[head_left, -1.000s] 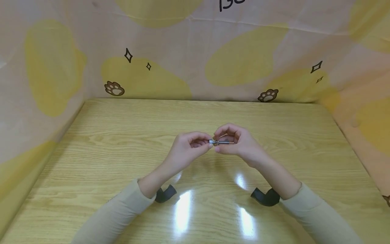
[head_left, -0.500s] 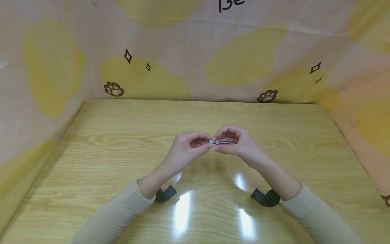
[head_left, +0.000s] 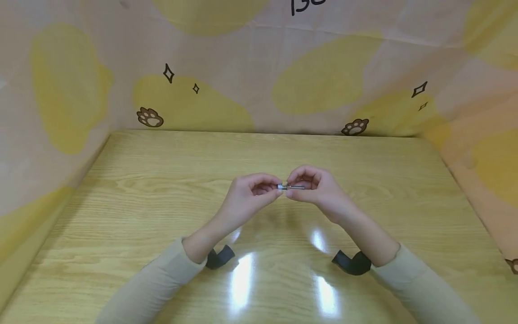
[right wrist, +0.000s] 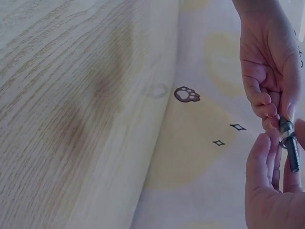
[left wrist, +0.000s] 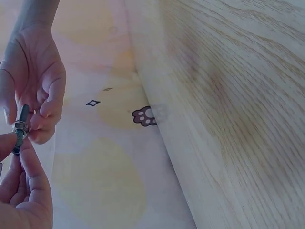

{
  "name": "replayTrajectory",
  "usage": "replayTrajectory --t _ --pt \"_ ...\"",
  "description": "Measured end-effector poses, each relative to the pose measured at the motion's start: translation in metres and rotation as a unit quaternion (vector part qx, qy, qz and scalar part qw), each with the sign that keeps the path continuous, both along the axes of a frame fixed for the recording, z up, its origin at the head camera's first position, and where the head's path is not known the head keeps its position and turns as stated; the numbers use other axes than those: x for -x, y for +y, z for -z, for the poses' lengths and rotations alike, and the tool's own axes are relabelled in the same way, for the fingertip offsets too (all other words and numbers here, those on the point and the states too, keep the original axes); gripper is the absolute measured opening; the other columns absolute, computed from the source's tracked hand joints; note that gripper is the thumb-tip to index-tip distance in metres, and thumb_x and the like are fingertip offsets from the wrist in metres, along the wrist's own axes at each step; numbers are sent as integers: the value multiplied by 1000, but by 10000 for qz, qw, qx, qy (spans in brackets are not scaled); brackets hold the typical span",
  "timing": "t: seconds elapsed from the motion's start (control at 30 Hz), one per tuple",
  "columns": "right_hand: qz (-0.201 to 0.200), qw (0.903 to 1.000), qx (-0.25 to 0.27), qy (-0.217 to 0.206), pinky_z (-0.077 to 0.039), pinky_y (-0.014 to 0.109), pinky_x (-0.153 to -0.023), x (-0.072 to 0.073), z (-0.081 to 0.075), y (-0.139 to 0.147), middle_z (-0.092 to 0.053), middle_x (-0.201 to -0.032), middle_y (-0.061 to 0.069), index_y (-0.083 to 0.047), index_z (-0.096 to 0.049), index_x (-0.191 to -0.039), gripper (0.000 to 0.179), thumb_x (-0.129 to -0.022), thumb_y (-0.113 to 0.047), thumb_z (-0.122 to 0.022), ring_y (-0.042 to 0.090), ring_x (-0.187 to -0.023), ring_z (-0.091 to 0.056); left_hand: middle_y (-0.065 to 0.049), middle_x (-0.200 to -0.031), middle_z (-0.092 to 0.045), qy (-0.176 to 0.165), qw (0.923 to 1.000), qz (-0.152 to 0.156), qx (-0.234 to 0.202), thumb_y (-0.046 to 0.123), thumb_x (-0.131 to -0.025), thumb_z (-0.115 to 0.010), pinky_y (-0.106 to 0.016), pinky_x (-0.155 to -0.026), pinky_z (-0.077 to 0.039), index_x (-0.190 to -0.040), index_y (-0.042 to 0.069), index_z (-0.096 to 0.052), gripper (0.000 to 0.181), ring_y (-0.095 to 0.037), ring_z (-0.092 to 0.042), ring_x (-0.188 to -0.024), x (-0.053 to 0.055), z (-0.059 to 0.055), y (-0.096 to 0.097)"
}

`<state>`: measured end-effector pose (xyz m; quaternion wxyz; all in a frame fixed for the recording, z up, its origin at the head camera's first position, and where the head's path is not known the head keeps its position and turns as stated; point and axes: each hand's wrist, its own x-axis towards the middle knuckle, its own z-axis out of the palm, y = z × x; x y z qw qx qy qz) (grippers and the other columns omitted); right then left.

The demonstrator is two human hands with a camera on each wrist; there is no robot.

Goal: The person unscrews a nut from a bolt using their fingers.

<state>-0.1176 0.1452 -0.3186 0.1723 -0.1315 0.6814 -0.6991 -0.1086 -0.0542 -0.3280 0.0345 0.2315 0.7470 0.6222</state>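
Observation:
A small metal bolt (head_left: 298, 187) lies sideways between both hands at mid-table height in the head view, held above the surface. My left hand (head_left: 250, 194) pinches its head end between thumb and fingers. On the threaded shank sits a nut (left wrist: 20, 127), with what looks like a washer against it. My right hand (head_left: 321, 191) has its thumb and fingertips around that nut, and the other fingers are curled loosely behind. In the right wrist view the bolt's threaded end (right wrist: 293, 161) points toward the right palm, bare of the fingers.
Below the hands spreads a wood-grain table (head_left: 162, 180) with bright glare spots near its front. A patterned cloth (head_left: 226, 63) with yellow patches and paw prints walls the back and sides. Black straps (head_left: 353, 263) show at both wrists.
The right fingertips and the nut have shifted slightly to the right, away from the bolt head. The left hand keeps its pinch almost in place.

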Motion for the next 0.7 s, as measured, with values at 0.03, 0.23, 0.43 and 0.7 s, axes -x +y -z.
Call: replayTrajectory --t 0.03,0.23,0.43,0.7 --pt "-7 10000 0 35 -55 30 -76 0 0 0 -62 -91 4 -3 -58 -97 18 -81 4 -65 14 -81 -62 -8 -90 -67 -4 10000 5 8 5 -86 -66 -27 -72 -55 -99 -2 -66 15 -16 -62 -78 0 0 0" --pt "18 10000 -39 -61 -56 31 -73 1 0 0 -61 -87 5 -1 -56 -99 10 -91 -6 -56 14 -74 -63 -8 -90 -67 9 10000 -24 33 5 -85 -66 -27 -72 -55 -99 -2 -67 15 -15 -62 -77 0 1 1" --pt "12 10000 25 20 -55 29 -71 1 2 0 -62 -81 3 -5 -60 -92 5 -88 -3 -61 12 -71 -61 -8 -90 -67 45 10000 6 33 4 -86 -66 -27 -72 -55 -99 -2 -66 15 -15 -62 -77 0 0 0" --pt "3 9999 101 -15 -55 28 -74 1 -2 1 -62 -91 4 -9 -60 -95 15 -85 2 -63 14 -79 -62 -9 -90 -67 54 10000 -16 64 3 -85 -66 -26 -72 -55 -98 -3 -66 15 -15 -62 -78 -1 -1 -1"
